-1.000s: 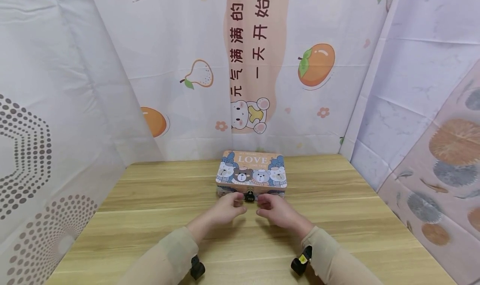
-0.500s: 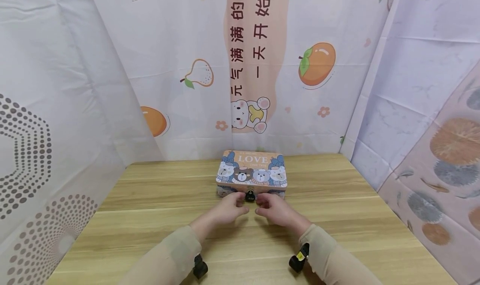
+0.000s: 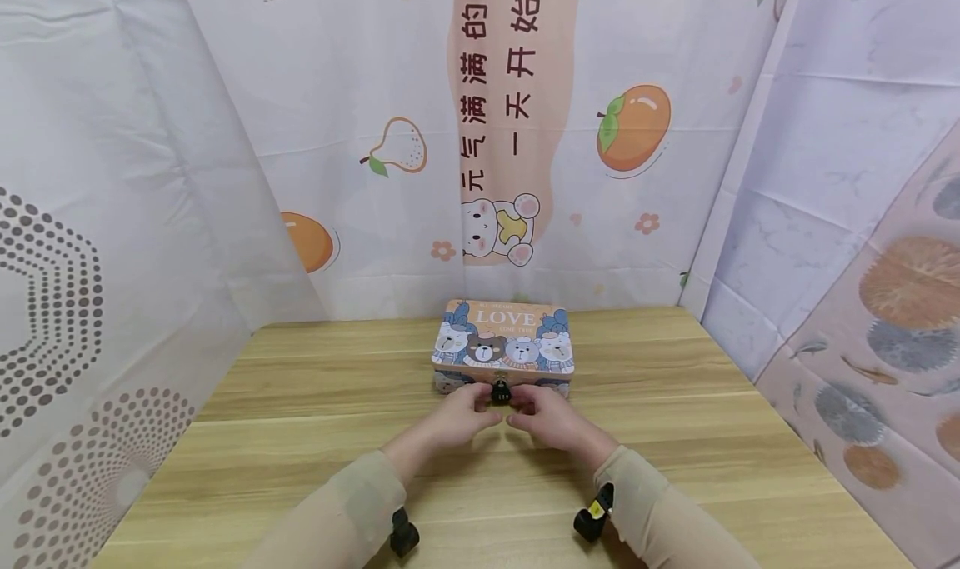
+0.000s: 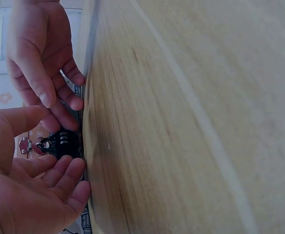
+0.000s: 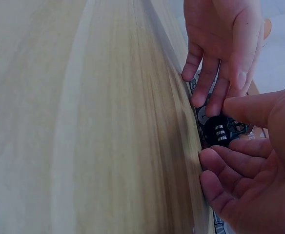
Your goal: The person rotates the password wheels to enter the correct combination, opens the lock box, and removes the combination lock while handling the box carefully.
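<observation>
A tin box (image 3: 502, 336) printed with bears and "LOVE" lies lid closed on the table, a black combination padlock (image 3: 501, 393) hanging from its front clasp. My left hand (image 3: 459, 417) is at the padlock's left side and my right hand (image 3: 553, 419) at its right. In the left wrist view, relaxed left fingers (image 4: 67, 175) lie against or very near the padlock (image 4: 65, 143), with the thumb apart from it. The right wrist view shows the right hand (image 5: 259, 165) with loosely bent fingers beside the padlock (image 5: 217, 129), whose number dials face out; contact is unclear.
The wooden table (image 3: 315, 402) extends around the box. Behind it hangs a white curtain (image 3: 375, 236) printed with fruit, and patterned cloth (image 3: 840, 219) hangs at the right. Small black devices (image 3: 405, 536) are strapped at both wrists.
Both hands have moved slightly inward, narrowing the gap around the padlock. The box has stayed where it was.
</observation>
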Demonstrator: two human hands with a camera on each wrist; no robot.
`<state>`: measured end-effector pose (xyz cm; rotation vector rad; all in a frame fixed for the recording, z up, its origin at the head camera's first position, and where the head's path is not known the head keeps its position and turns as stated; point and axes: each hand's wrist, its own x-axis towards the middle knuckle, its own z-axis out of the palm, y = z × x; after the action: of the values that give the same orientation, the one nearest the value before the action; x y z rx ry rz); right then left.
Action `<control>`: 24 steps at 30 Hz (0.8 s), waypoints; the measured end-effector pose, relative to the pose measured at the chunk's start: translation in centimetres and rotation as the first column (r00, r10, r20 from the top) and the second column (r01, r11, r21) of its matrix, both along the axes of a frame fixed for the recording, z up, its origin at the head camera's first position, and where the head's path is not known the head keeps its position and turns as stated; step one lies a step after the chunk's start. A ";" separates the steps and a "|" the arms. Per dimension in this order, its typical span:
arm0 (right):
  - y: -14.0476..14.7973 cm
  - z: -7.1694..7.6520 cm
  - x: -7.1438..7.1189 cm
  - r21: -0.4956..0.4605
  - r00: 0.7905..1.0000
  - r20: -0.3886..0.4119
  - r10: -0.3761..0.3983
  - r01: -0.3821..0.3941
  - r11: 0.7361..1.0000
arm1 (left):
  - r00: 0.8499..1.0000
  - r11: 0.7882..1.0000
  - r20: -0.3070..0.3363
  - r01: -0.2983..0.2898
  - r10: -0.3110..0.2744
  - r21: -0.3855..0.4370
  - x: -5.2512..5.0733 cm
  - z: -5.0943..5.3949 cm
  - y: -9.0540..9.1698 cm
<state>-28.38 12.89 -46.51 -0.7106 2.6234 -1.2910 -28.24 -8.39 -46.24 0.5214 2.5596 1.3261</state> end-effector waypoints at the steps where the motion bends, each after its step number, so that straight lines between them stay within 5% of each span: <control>1: 0.0 0.0 0.0 -0.002 1.000 0.001 -0.001 0.001 1.000 | 1.000 1.000 -0.003 0.000 0.000 0.003 0.0 0.0 0.0; 24: -0.2 -0.7 -0.4 -0.122 0.999 0.035 -0.029 0.033 0.992 | 0.997 0.994 -0.028 -0.074 0.077 0.078 -0.7 -1.0 0.2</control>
<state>-28.77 12.72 -47.22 -0.6627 2.5567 -1.4704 -28.97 -8.21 -47.20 0.4668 2.5851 1.4585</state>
